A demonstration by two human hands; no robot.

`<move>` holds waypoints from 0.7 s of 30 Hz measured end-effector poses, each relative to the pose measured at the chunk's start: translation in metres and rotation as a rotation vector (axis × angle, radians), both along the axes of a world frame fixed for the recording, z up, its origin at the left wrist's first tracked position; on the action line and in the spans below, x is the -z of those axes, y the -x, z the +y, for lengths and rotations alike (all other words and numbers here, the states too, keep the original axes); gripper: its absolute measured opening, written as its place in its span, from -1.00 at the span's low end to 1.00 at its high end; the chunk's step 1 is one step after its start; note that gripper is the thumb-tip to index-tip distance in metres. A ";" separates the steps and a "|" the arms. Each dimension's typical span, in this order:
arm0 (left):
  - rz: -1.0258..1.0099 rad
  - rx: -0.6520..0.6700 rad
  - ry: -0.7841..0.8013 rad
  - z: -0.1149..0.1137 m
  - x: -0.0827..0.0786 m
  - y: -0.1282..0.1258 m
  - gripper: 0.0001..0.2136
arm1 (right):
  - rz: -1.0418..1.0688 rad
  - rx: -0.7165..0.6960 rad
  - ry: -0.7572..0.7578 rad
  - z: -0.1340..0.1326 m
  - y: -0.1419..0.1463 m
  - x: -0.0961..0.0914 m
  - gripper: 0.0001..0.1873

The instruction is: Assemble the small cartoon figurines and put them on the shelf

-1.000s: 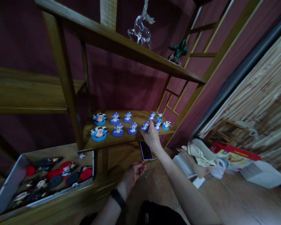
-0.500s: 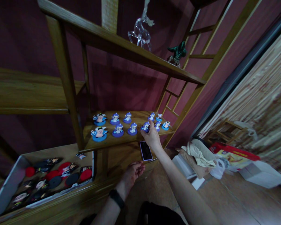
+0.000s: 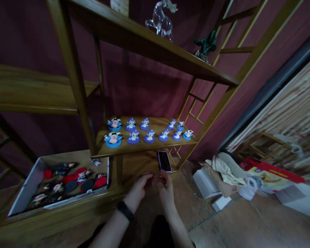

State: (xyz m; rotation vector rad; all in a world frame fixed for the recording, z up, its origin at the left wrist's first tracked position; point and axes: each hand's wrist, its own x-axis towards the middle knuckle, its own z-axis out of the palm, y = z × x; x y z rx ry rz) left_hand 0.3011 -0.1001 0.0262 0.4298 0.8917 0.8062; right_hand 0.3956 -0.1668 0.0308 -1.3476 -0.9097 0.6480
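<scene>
My left hand (image 3: 144, 182), with a dark band on the wrist, is in front of the shelf, low in the head view. Close beside it is my right hand (image 3: 165, 185), and the fingertips of both meet or nearly meet. Their fingers are curled in and a little blurred; anything between them is too small to make out. Above them, small figurines with purple bases (image 3: 150, 136) stand in two rows on the wooden shelf (image 3: 124, 148). Pink-bellied figurines on blue bases (image 3: 113, 140) stand at the left end, and smaller blue-based ones (image 3: 188, 134) at the right.
A phone (image 3: 164, 162) lies on the lower board just beyond my hands. At left is an open box (image 3: 26, 184) of black and red figurines. A clear deer ornament (image 3: 160, 20) and a dark green statue (image 3: 206, 44) stand above. Boxes and bags (image 3: 206, 184) lie on the floor at right.
My right hand has let go of a purple-based figurine in the front row and come down toward my left hand. The figurine stands on the shelf. The view has shifted slightly.
</scene>
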 end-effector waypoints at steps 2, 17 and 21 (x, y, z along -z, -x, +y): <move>0.072 -0.050 -0.074 -0.005 -0.007 0.005 -0.89 | 0.051 -0.066 0.110 0.003 0.002 0.019 -0.65; 0.546 -0.283 -0.441 -0.053 -0.046 0.166 -0.80 | -0.313 -0.363 0.372 0.004 0.007 0.019 -0.63; 0.940 -0.544 -0.493 -0.012 -0.003 0.268 -0.75 | -0.363 -0.376 0.338 0.005 0.006 0.024 -0.66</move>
